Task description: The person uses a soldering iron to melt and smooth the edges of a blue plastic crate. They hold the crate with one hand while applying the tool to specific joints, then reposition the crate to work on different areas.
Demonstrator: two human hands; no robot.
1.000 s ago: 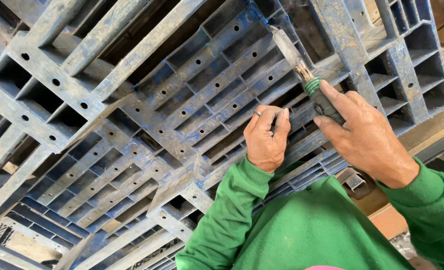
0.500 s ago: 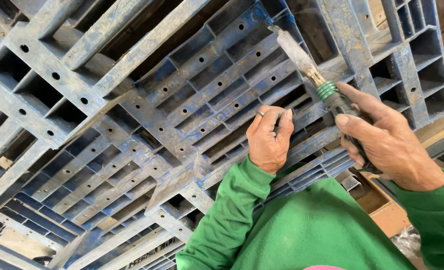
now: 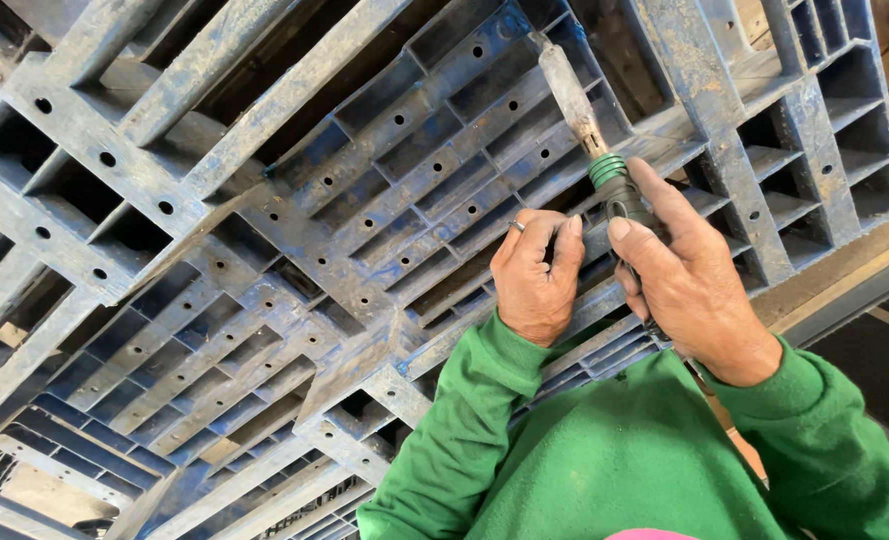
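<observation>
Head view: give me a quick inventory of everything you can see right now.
plastic pallet: one, blue, dusty, ribbed with small holes, fills most of the view.
tool: one, worn pale shaft with green collar and dark handle, over the pallet's upper middle.
floor strip: tan and dark, right edge.
ring: one, silvery, on a left finger.
sleeves: two, green, bottom right.
left hand: one, fingers curled, resting on a pallet rib.
right hand: one, gripping the tool's handle.
</observation>
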